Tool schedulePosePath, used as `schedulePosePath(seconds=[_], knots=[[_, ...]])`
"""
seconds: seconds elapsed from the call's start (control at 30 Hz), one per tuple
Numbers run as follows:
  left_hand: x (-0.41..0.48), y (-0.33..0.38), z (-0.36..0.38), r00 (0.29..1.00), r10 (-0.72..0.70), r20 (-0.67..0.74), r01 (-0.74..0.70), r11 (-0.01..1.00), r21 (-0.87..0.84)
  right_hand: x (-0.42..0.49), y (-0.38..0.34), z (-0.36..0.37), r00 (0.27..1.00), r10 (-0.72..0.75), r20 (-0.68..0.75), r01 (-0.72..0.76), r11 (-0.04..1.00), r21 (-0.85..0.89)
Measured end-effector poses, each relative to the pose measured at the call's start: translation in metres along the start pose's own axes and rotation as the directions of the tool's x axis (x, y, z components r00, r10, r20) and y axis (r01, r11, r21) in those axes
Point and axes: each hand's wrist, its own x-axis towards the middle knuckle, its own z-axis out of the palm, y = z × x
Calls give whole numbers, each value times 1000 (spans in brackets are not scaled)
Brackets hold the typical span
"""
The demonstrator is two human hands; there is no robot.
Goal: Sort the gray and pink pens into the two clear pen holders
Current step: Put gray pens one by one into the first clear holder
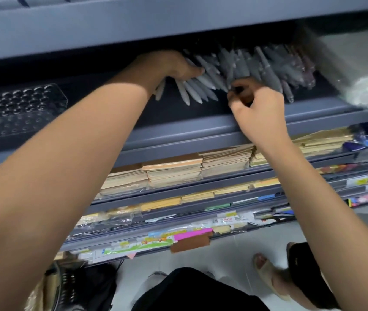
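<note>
Shelf [201,131] — gray pens [201,85] under left fingers [193,71]

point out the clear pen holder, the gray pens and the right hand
clear pen holder [19,108]: head view, on its holed top face at the shelf's left.
gray pens [204,83]: head view, on a barrel in the fanned pile.
right hand [260,106]: head view, on the back of the hand.

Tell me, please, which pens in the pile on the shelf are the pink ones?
The few pink pens at the pile's far right end, right of the right hand; the gray pens fill the rest.
</note>
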Motion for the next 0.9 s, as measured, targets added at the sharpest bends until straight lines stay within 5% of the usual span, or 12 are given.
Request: schedulePosePath(seconds=[0.3, 0.57, 0.7, 0.9], knots=[[8, 24, -9, 995, -68, 77, 63, 996, 67, 13, 3, 7, 992, 68, -103, -74, 996, -56], [14, 26, -12, 986, -120, 114, 131, 988, -87, 10, 5, 3, 988, 101, -113, -106, 994, -41], [8, 14, -14, 999, -9, -46, -2, 971, -238, 9, 6, 3, 987, 106, -124, -110, 994, -22], [4, 25, -11, 1000, 1, -5, -2, 955, -298, 8, 5, 5, 987, 112, -113, -119, 991, -55]])
